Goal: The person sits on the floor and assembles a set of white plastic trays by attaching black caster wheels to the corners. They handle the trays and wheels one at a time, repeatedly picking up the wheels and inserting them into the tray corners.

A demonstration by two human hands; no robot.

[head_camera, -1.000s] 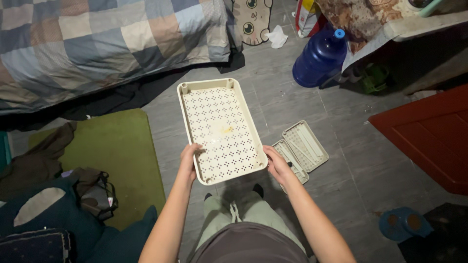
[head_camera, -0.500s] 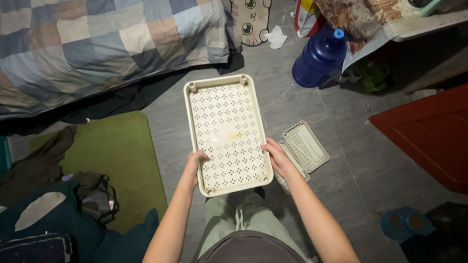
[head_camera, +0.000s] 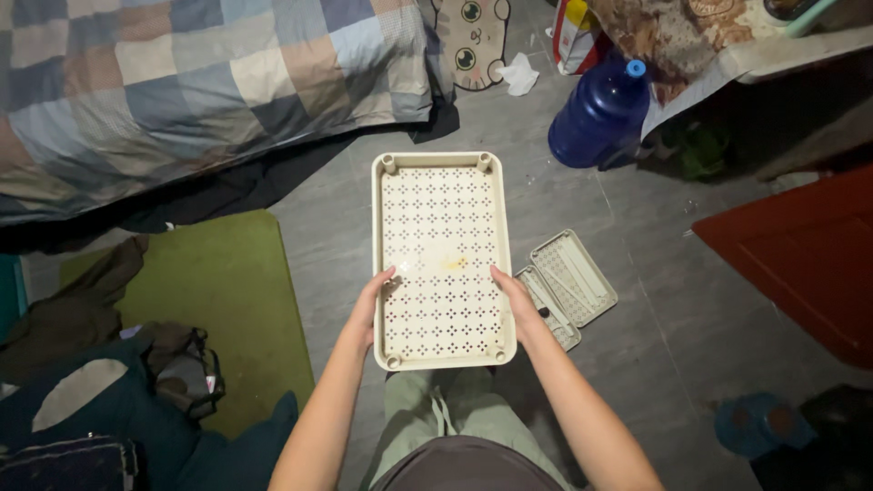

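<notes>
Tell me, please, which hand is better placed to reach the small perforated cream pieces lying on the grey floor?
The right hand, probably: it grips the right edge of the cream perforated plastic tray, directly beside the small cream pieces. The left hand holds the far edge.

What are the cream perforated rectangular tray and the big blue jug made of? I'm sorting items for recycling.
The cream perforated rectangular tray looks like matte moulded plastic: uniform punched holes, rounded rim, corner sockets. The big blue jug seems translucent glossy plastic, judging by its sheen.
</notes>
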